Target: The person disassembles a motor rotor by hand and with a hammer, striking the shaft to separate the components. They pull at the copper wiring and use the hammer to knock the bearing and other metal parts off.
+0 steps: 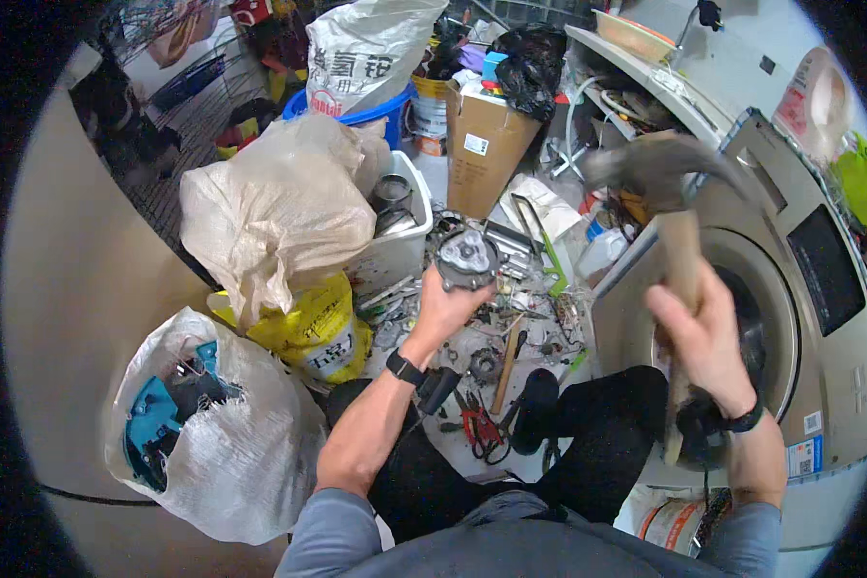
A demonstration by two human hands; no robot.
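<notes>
My left hand is closed around a round grey metal housing, held up over the littered floor with its recessed face turned upward. My right hand grips the wooden handle of a claw hammer. The hammer is raised at the right, upright, its metal head above the hand and slightly blurred, apart from the housing. Below my left hand, between my legs, lie a round toothed-looking metal part, a second wooden handle and red-handled pliers.
A washing machine stands close at the right. On the left are a white woven sack with teal tool casings, a yellow bag and a beige sack. A white bin, a cardboard box and a green-framed hacksaw lie farther off.
</notes>
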